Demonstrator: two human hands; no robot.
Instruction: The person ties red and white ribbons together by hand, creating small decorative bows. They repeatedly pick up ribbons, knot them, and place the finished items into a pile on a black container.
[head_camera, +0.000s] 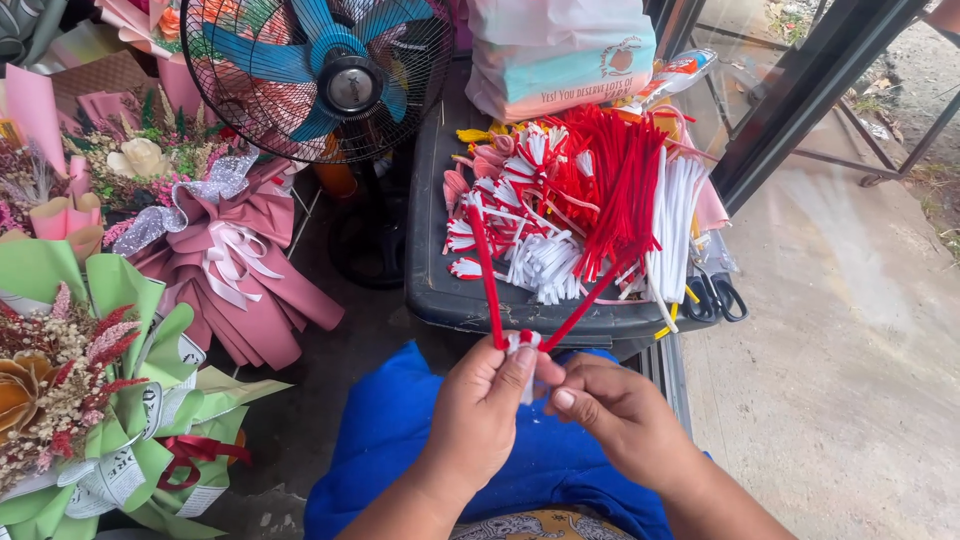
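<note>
Two hands (480, 410); one fan (320, 70); one pair of scissors (715, 295); three wrapped bouquets (235, 260).

bouquets (150, 300) left, fan (320, 75) behind, scissors (718, 297) right

Red and white pipe cleaners (590, 200) lay heaped on a dark grey tray (440, 290). The fan (320, 70) had blue blades; one bouquet (235, 270) wore dusty pink wrap, another bouquet (90, 400) green.

Soft white and teal plastic package (560, 55) at top centre, small orange-white packet (678, 70) beside its right edge
</note>
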